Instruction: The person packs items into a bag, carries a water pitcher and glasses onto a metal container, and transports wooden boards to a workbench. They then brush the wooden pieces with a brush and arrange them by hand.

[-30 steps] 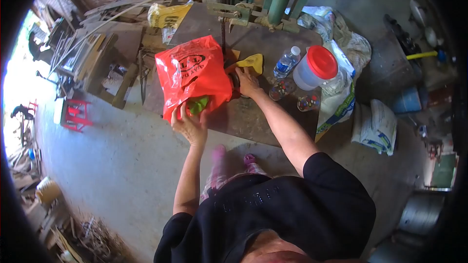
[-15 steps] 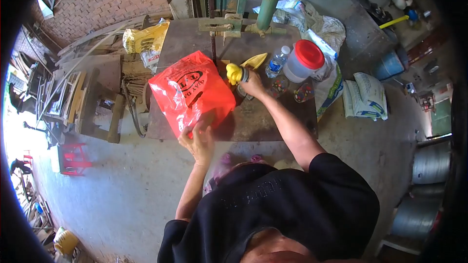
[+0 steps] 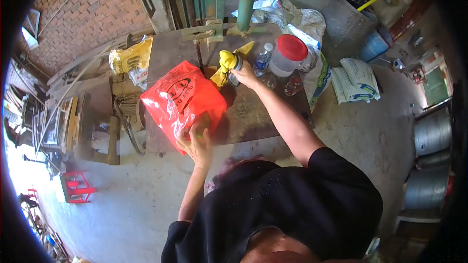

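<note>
A red plastic bag with dark printing lies on the brown tabletop. At its near edge, my left hand has its fingers curled on the plastic; a bit of green shows beside them. My right hand is closed on a bunched yellow cloth, together with a greyish round-rimmed piece that I cannot clearly make out. Part of the cloth hangs toward the table. Near the right hand stand a water bottle, a clear tub with a red lid and a glass with coloured dots.
A green post and metal clamp stand at the table's far edge. A yellow sack lies at the left corner. White sacks rest on the floor to the right, and a red stool stands at the left.
The camera view has shifted, so the table appears further left. My right hand still grips the yellow cloth, which now hangs lower beside the bag. My left hand stays at the bag's near edge.
</note>
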`<state>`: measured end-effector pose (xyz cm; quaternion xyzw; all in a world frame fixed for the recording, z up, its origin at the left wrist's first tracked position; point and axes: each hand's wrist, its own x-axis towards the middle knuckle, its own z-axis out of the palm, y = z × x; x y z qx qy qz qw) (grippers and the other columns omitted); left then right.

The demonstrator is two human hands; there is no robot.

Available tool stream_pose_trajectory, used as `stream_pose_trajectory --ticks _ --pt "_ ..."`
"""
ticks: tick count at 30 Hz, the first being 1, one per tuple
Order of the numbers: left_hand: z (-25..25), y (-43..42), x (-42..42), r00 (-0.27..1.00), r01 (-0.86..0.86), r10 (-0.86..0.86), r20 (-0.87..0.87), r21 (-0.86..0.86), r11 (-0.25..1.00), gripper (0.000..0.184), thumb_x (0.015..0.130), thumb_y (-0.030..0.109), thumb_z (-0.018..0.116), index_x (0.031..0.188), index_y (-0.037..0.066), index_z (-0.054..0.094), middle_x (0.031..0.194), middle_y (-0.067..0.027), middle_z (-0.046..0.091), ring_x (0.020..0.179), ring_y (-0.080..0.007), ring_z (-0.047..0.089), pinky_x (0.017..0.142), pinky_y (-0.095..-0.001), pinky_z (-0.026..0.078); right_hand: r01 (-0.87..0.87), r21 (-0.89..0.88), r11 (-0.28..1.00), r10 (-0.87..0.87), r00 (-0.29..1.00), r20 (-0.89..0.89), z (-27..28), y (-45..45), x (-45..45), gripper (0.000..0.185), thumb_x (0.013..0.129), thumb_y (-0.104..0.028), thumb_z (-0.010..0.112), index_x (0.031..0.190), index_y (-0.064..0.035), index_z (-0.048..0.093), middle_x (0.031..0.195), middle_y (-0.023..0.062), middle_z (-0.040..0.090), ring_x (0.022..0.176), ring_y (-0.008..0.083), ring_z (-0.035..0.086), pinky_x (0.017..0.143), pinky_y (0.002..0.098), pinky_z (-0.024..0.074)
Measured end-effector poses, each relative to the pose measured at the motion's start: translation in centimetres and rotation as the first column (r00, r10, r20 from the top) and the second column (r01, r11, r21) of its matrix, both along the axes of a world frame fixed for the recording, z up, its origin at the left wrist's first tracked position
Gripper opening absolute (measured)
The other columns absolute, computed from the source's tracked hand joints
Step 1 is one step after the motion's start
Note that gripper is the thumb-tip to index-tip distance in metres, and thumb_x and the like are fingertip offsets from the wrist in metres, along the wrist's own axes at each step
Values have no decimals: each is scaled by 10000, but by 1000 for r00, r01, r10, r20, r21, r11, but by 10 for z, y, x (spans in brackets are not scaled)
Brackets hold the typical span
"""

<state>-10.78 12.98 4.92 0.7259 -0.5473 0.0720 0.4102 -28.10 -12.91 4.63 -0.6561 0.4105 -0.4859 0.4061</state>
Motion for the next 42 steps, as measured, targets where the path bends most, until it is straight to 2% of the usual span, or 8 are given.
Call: stream_pose_trajectory --ticks 11,13,19,22,27,30,36,42 --pt "-19 18 17 991 -130 126 -53 -69 989 635 728 192 725 1285 137 425 1265 -223 326 1171 -380 324 962 -464 273 388 -80 918 -393 918 -62 -39 -110 23 610 741 -166 686 1261 -34 395 1103 198 582 1049 343 552 881 404 436" --pt "-23 22 12 981 -190 189 -38 -24 981 676 715 225 734 1301 135 409 1284 -214 331 1187 -377 323 971 -471 265 404 -234 884 -466 737 -489 -34 -111 25 802 708 -367 723 1329 -75 308 1286 204 451 1251 339 373 1006 425 332" --pt "-36 16 3 976 -219 212 57 258 941 699 724 304 710 1328 159 391 1287 -160 368 1192 -348 329 997 -480 231 187 114 976 -78 785 -615 -14 -67 38 1030 672 -346 752 1417 -68 97 1352 267 312 1278 404 267 1044 465 255" --pt "-28 2 12 961 -266 273 -36 132 955 686 675 176 677 1311 199 422 1277 -140 376 1193 -345 325 999 -489 231 71 -194 978 -146 904 -401 -53 -18 21 669 730 -141 652 1301 -54 315 1147 236 467 1121 416 414 956 476 341" --pt "7 -21 39 997 -80 78 20 122 989 664 612 131 633 1256 182 484 1252 -128 405 1164 -343 356 979 -470 256 -392 571 721 430 900 75 -85 87 -1 328 727 -60 680 1032 -53 558 949 32 601 807 91 556 665 239 452" --pt "2 -34 66 986 134 -156 65 266 955 405 627 61 558 1031 70 595 1053 -115 535 1049 -284 464 954 -444 284 -403 422 812 411 908 75 -87 115 38 281 826 -137 632 1089 -50 585 974 24 630 896 119 563 767 277 459" --pt "66 -39 118 927 134 -205 -315 -233 963 167 774 12 514 920 -22 589 935 -94 554 913 -235 521 841 -313 401 -321 230 919 336 941 -30 -72 114 100 292 844 -203 536 1105 -75 568 1014 167 624 968 272 605 795 363 464" --pt "131 1 143 905 33 -127 -406 -230 973 187 838 48 462 947 -32 591 906 -88 581 880 -201 538 827 -306 415 -288 160 944 310 942 -130 9 131 125 221 823 -190 556 960 -27 611 766 125 637 704 137 582 628 351 464"
